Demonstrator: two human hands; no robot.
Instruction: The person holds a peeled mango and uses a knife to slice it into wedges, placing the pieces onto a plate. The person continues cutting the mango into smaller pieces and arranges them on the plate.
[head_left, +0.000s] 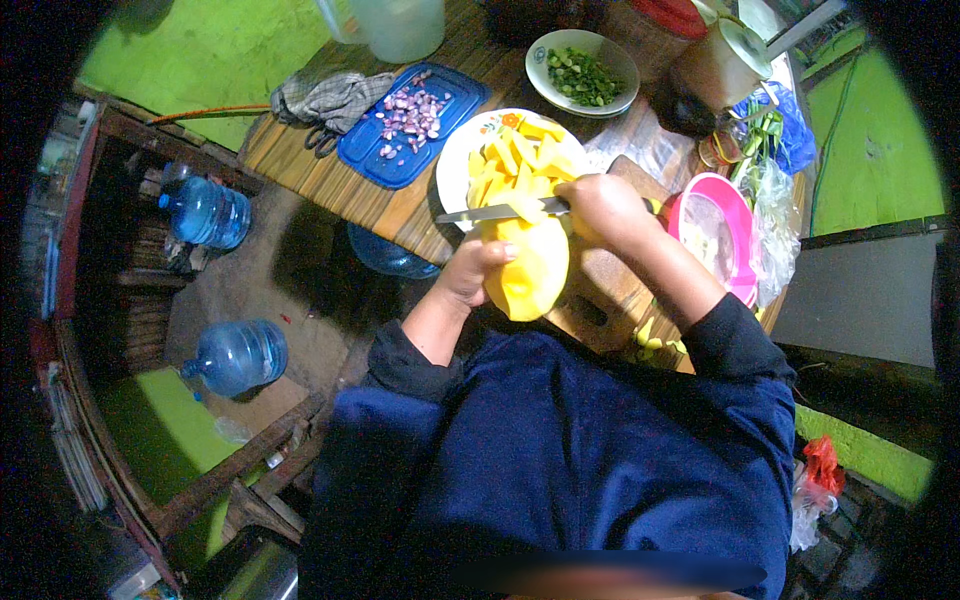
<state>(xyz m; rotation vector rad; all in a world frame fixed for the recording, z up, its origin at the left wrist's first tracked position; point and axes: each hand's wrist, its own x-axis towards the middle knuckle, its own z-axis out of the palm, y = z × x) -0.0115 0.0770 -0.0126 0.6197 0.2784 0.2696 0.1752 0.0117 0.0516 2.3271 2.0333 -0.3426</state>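
My left hand (478, 268) grips a large peeled yellow fruit or vegetable (531, 274) from its left side, thumb across the front. In my right hand (606, 210) is a kitchen knife (476, 214), its blade pointing left across the top of the yellow piece. A slice of yellow flesh (527, 208) rests against the blade. Just beyond, a white floral plate (454, 169) holds a heap of cut yellow pieces (517, 161). Beneath my right hand lies a wooden cutting board (611, 281), partly hidden by my forearm.
Chopped shallots (411, 116) lie on a blue lid (367, 154) beside a grey checked cloth (330, 101). Chopped greens (585, 77) fill a bowl (630, 71). A pink basin (679, 206) stands right, near yellow peelings (649, 335). Water jugs (240, 358) lie on the floor at left.
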